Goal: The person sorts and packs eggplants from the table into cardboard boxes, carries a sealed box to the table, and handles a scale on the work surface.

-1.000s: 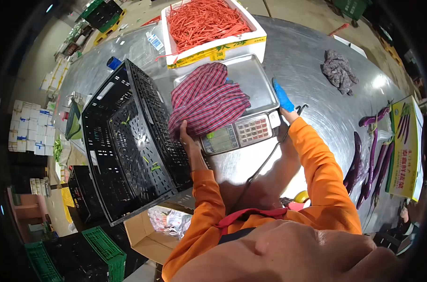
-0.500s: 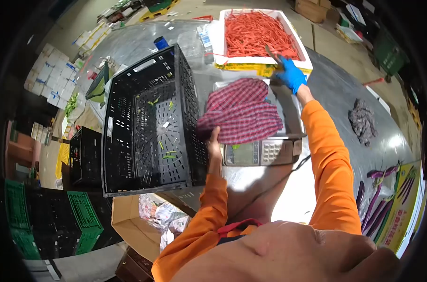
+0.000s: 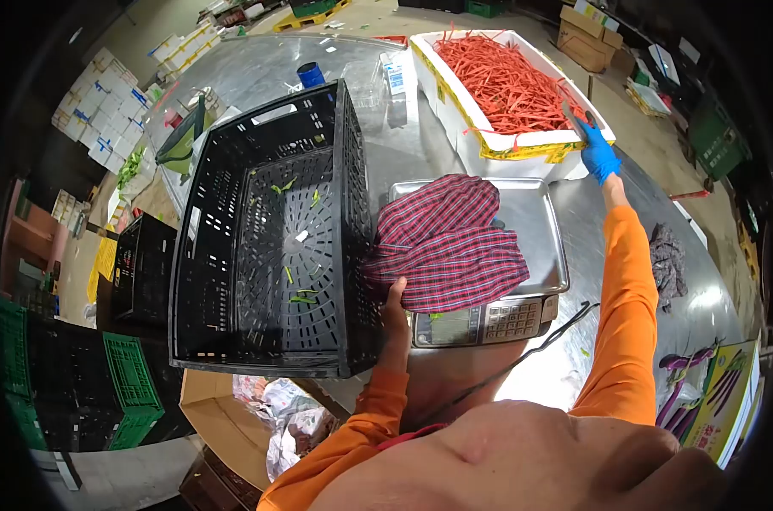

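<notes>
My left hand [image 3: 395, 311], bare, is closed on the lower left edge of a red plaid cloth [image 3: 450, 243], thumb on top and fingers hidden beneath. The cloth is bunched in two lobes over the left part of a weighing scale [image 3: 531, 221]. In a blue glove, my right hand [image 3: 601, 157] is closed at the near right corner of a white foam box [image 3: 489, 139] full of red twist-tie strips [image 3: 501, 81]. A thin grey blade, seemingly a knife [image 3: 571, 117], sticks out from its fingers over the box rim.
Left of the scale stands a black crate [image 3: 350, 230] with green scraps inside. A blue cup [image 3: 310, 75] sits behind it. A crumpled dark cloth [image 3: 666, 264], eggplants [image 3: 680, 400] and a printed carton [image 3: 727, 396] are at the right. A cable [image 3: 531, 349] crosses the near edge.
The foam box has shifted away and to the right, turned at an angle, with my right hand at its corner. More of the scale's pan shows. My left hand keeps hold of the cloth.
</notes>
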A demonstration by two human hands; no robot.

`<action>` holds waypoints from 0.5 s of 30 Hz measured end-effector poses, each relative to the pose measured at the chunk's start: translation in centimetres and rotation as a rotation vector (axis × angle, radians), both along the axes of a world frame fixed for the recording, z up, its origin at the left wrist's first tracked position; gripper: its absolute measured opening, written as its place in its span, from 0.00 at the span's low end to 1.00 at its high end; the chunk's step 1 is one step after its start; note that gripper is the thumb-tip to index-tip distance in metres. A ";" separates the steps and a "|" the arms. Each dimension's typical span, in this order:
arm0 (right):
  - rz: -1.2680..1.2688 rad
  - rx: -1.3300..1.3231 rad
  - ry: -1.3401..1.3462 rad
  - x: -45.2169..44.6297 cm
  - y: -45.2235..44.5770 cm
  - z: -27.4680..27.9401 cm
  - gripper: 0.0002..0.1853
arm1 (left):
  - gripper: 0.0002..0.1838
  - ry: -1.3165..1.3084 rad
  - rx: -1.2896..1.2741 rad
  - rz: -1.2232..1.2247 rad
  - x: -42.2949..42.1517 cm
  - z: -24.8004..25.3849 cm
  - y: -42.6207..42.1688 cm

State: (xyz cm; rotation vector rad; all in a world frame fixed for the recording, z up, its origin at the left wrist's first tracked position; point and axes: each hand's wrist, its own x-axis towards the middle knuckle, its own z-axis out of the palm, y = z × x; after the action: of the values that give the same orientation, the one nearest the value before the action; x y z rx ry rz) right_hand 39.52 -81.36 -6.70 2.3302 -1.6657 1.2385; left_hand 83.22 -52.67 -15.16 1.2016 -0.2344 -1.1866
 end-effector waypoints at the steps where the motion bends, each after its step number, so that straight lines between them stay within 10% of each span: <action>1: 0.023 -0.045 -0.131 0.9 0.6 0.3 0.25 | 0.23 0.006 0.006 0.003 0.2 -0.2 0.0; 5: -0.124 0.474 -0.806 10.2 7.6 5.9 0.25 | 0.21 0.085 -0.018 -0.033 0.3 -1.0 -0.5; 10: -0.264 0.130 -0.059 12.5 2.1 0.7 0.27 | 0.16 0.215 -0.073 0.011 0.2 -1.0 -1.0; 15: -0.177 0.076 -0.064 9.0 -3.6 -0.2 0.28 | 0.15 0.282 -0.096 0.007 0.5 -0.5 -1.3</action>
State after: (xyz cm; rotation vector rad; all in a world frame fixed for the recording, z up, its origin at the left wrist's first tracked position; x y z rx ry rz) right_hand 48.50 -84.98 -6.91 2.1472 -1.9231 1.2489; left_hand 83.73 -53.92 -15.71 0.9383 -0.0743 -1.3080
